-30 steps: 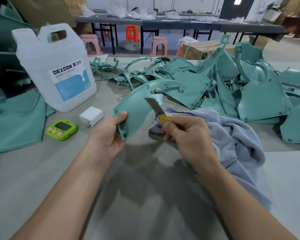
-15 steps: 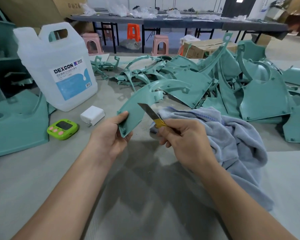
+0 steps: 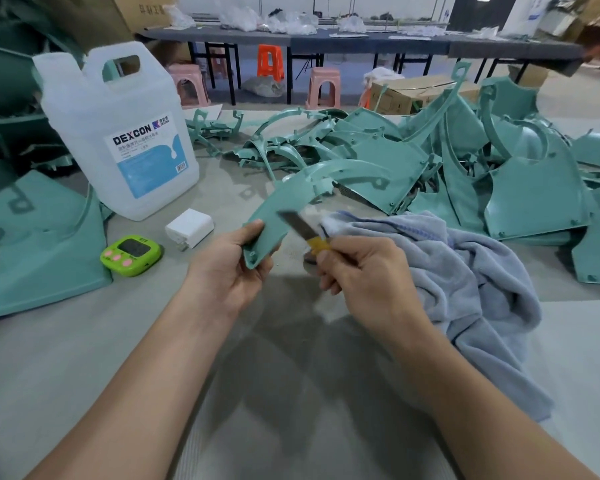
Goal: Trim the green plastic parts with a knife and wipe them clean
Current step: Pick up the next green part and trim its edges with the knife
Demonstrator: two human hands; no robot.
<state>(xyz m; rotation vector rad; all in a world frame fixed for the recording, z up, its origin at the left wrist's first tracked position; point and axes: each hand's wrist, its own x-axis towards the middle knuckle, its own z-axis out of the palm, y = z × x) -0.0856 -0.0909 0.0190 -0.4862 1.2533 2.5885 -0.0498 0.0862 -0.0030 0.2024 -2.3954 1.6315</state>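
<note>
My left hand (image 3: 231, 268) grips the near end of a curved green plastic part (image 3: 288, 195), which arches up and away to the right. My right hand (image 3: 364, 271) holds a knife (image 3: 300, 226) with a yellow handle; its grey blade points up-left and lies against the part's right edge, blurred. A grey-blue cloth (image 3: 465, 271) lies crumpled on the table just right of my right hand. A heap of green plastic parts (image 3: 499, 174) covers the far right of the table.
A large white DEXCON jug (image 3: 118, 133) stands at the far left. Near it lie a white block (image 3: 189, 228) and a green timer (image 3: 130, 254). A big green panel (image 3: 42, 237) sits at the left edge. Stools and dark tables stand beyond.
The knife blade has moved left and down along the part's right edge. My left hand has tilted the part slightly and both hands sit a little closer together.
</note>
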